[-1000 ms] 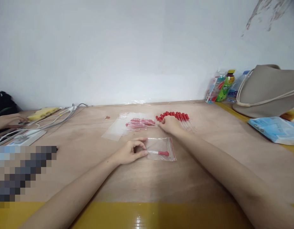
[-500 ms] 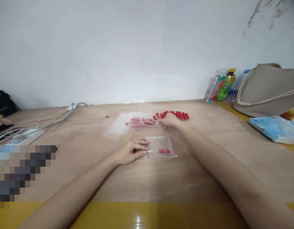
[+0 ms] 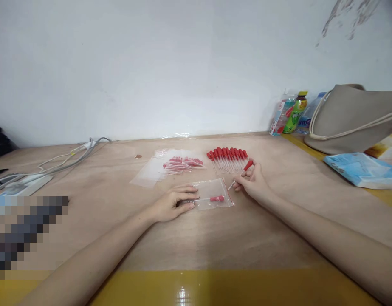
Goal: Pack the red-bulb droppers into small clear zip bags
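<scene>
The left hand (image 3: 173,205) is resting on the left end of a clear bag (image 3: 204,187), with its thumb and fingers lying a little apart. It is hiding that end of the bag. One red-topped dropper (image 3: 217,198) is lying inside. The right hand (image 3: 255,185) is pinching another dropper (image 3: 248,165) tightly, and its thin tip is pointing near and left, right by the bag's red-striped edge. I cannot tell if they are touching.

Just to the far side, a row of droppers (image 3: 227,153) is lying on the table (image 3: 170,250). To its left, a pile of filled bags (image 3: 184,163) is sitting by some flat bags (image 3: 145,173). Far right, bottles (image 3: 295,114) are leaning near a big gray sack (image 3: 351,112), and a blue packet (image 3: 361,170) is lying nearer. On the left, wires (image 3: 63,163) are running over to a white power strip (image 3: 32,185). Yellow tape (image 3: 145,289) is covering the near edge.
</scene>
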{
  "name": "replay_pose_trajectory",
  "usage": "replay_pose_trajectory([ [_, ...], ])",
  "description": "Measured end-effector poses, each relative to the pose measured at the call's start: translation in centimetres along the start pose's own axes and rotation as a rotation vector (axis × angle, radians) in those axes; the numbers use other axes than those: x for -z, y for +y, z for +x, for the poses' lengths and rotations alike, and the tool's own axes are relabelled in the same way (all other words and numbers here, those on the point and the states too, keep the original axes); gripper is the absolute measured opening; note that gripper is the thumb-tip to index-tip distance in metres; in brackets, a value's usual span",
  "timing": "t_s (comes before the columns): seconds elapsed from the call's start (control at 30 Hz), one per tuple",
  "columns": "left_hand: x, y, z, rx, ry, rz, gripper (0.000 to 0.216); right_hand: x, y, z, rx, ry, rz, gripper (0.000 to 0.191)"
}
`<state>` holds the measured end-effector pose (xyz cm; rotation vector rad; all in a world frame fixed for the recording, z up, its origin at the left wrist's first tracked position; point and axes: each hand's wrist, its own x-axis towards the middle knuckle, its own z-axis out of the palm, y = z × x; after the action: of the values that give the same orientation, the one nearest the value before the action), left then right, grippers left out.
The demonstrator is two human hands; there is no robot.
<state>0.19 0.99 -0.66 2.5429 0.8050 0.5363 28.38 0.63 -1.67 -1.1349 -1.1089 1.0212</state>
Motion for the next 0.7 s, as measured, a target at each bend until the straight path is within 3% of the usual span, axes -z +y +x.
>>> replay_pose_trajectory([
  [0.1, 0.1, 0.5, 0.0, -0.002, -0.009, 0.036, 0.038, -0.8, 0.3, -0.4, -0.055, 0.03, 0.083, 0.064],
  [0.23, 0.2, 0.8, 0.0, 0.014, -0.002, 0.053, 0.045, -0.9, 0.3, -0.8, -0.138, -0.046, 0.154, 0.042],
  [0.47, 0.2, 0.8, 0.0, 0.009, 0.002, 0.064, 0.046, 0.9, -0.2, -0.8, -0.222, -0.346, -0.178, 0.036],
  [0.7, 0.2, 0.8, 0.0, 0.003, -0.007, 0.055, 0.047, -0.2, -0.3, -0.4, -0.071, -0.476, -0.348, 0.029],
])
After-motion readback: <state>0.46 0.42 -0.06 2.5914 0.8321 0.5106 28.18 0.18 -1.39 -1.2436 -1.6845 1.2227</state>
